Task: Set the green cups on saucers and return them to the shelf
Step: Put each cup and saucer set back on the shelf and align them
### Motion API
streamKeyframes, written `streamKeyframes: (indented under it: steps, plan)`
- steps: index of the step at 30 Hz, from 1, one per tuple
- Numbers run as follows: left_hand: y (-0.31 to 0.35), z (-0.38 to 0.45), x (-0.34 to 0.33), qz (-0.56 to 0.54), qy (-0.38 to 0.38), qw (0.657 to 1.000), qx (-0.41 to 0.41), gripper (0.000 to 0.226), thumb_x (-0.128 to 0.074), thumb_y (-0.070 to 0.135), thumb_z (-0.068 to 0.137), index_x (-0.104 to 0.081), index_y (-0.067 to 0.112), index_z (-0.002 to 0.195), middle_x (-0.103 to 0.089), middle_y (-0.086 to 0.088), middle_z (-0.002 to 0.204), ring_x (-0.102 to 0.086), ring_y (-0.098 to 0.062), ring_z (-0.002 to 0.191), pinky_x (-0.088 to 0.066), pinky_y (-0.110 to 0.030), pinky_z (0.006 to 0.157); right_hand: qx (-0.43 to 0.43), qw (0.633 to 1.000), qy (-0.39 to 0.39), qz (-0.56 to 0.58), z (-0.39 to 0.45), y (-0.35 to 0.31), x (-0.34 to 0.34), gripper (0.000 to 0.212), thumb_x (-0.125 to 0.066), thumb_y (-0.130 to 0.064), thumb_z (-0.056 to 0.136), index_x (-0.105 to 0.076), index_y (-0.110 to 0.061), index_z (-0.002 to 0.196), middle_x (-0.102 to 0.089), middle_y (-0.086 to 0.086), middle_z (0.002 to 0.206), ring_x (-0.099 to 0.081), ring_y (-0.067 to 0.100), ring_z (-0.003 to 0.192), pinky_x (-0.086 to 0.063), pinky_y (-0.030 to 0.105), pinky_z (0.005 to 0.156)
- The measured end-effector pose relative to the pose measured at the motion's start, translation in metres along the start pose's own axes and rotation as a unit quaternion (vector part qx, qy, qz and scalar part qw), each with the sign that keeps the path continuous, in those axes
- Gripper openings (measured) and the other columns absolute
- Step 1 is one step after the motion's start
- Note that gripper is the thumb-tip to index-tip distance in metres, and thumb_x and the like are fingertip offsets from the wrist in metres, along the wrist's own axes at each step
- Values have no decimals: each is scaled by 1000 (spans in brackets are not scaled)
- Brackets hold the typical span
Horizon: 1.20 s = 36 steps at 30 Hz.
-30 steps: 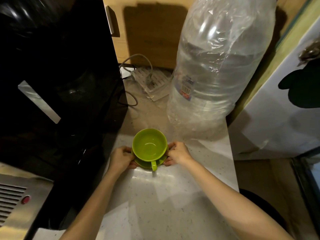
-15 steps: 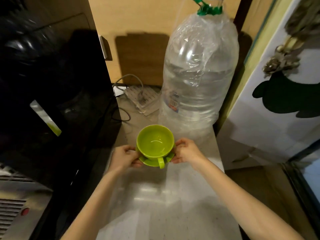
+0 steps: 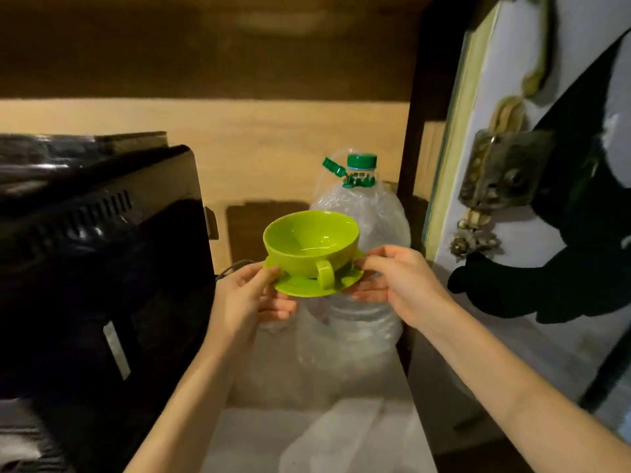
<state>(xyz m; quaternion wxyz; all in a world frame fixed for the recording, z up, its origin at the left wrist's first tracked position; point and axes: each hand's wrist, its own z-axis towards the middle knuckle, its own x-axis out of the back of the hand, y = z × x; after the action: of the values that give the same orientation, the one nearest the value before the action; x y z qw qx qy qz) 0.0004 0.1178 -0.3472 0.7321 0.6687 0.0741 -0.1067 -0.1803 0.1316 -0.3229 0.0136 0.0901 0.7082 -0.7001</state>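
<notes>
Lime-green glossy cup (image 3: 309, 240) w/ handle twd the camera sits on a matching green round saucer (image 3: 307, 285), both held up in the air, in front of a big clear plastic water bottle (image 3: 362, 213) w/ green cap. Left hand (image 3: 251, 295) pinches the saucer's left rim, thumb on top; right hand (image 3: 397, 279) grips the right rim likewise. Black glossy appliance (image 3: 102, 261) on the left.
</notes>
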Motion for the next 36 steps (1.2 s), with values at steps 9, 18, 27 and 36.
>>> streamKeyframes:
  steps: [9,18,27,36]
  plan:
    - [131,13,-48,-88,-37,992,-82,16,-51,7,88,-56,1,74,-58,-4,34,-57,-6,31,-46,-13,33,108,992,4,60,1,-128,-9,16,-51,-1,88,-57,9,99,-68,11,47,-68,19,43,-51,19,37]
    - [244,37,-85,-137,-78,980,-122,20,-50,1,88,-54,-5,70,-61,-8,37,-59,-8,32,-46,-14,32,220,974,22,47,7,-249,-23,12,-50,-3,90,-57,6,94,-68,16,67,-67,16,41,-51,18,37]
    - [320,69,-100,-124,-80,978,-150,20,-45,6,91,-48,-1,73,-59,-13,33,-58,-12,29,-48,-18,32,238,970,32,43,39,-321,-42,20,-52,-1,89,-55,2,109,-64,20,88,-65,14,37,-46,17,31]
    - [343,132,-91,-111,-50,979,-163,17,-48,2,90,-49,-1,73,-58,-13,32,-57,-11,27,-46,-17,30,235,971,15,47,95,-346,-67,8,-45,4,91,-49,2,97,-59,23,72,-59,15,29,-46,18,30]
